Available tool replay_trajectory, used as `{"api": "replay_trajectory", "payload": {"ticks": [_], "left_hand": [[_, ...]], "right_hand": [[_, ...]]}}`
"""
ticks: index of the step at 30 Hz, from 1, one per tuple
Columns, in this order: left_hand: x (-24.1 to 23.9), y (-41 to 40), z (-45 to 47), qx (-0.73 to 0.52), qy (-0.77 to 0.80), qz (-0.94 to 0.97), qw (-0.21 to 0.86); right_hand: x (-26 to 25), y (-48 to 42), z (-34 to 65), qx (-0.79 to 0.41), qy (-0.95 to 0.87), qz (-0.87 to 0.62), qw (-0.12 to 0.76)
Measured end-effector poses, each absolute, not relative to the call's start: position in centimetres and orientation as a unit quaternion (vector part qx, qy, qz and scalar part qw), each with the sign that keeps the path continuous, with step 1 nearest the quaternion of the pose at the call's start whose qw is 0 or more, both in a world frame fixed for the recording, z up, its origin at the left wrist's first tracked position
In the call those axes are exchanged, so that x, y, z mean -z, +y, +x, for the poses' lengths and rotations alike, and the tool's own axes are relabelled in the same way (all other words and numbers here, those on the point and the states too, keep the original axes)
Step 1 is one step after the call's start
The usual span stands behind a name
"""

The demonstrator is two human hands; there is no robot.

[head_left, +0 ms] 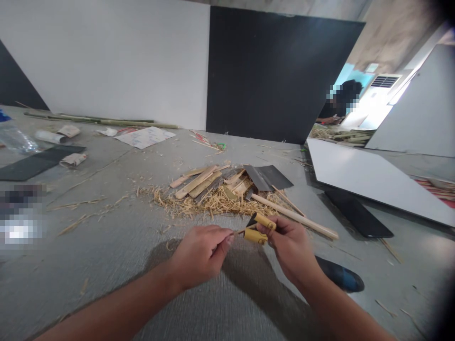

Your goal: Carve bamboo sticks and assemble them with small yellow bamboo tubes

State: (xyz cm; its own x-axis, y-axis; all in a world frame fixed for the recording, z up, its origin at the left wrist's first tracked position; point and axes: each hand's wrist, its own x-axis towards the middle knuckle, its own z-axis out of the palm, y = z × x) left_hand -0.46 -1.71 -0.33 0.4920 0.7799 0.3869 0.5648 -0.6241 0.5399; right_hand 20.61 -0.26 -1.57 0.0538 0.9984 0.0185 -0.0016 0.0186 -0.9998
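In front of me, my left hand (202,251) is closed in a pinch on the end of a thin brown stick (239,232). My right hand (291,244) grips a folded piece of yellow-backed sandpaper (256,237), its dark face showing inside the fold. The stick runs toward the fold; whether the paper presses on it I cannot tell. Just beyond both hands lies a heap of pale shavings (199,204) with flat bamboo strips (197,182) on it. A wooden-handled tool (295,214), its head partly hidden, rests at the heap's right, below a bent dark sheet (272,177).
A shoe (341,273) is beside my right forearm. Right of it lie a black flat object (359,215) and a leaning white panel (373,177). Large white and black boards (277,76) stand behind. A plastic bottle (17,137) lies left; another person (341,102) crouches far right.
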Motion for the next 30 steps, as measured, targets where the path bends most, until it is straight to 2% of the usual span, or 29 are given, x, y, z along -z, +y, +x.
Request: {"api": "replay_trajectory", "payload": {"ticks": [5,12,24,30], "left_hand": [[0.3,-1.7,-0.5,-0.309,0.407,0.84,0.18],[0.5,-1.7,-0.5,-0.311,0.4,0.84,0.192],[0.4,-1.7,-0.5,-0.303,0.416,0.836,0.19],[0.3,-1.7,-0.5,-0.309,0.41,0.837,0.187]], "right_hand": [[1.5,-0.9,20.0,-0.529,-0.491,-0.459,0.518],[1.1,-0.8,20.5,-0.509,-0.526,-0.48,0.484],[0.7,-0.6,20.0,-0.594,-0.433,-0.447,0.51],[0.4,-0.7,19.9,-0.583,-0.434,-0.455,0.515]]}}
